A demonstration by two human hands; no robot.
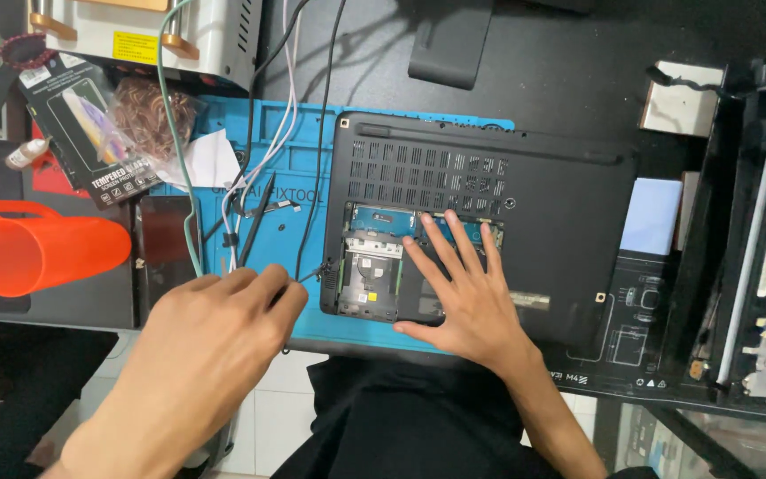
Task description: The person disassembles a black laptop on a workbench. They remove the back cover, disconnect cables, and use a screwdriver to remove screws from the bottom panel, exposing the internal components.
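A black laptop (pixel 525 191) lies upside down on a blue repair mat (pixel 299 182), its open service bay (pixel 372 270) exposing metal-caged parts at the near left. The right hand (pixel 463 288) rests flat on the base, fingers spread and gripping nothing, fingertips over the bay's right half. The left hand (pixel 201 346), fingers curled closed, pinches a thin tool (pixel 308 277) whose tip meets the bay's left edge. An orange plastic jug (pixel 42 248) lies on its side, far left.
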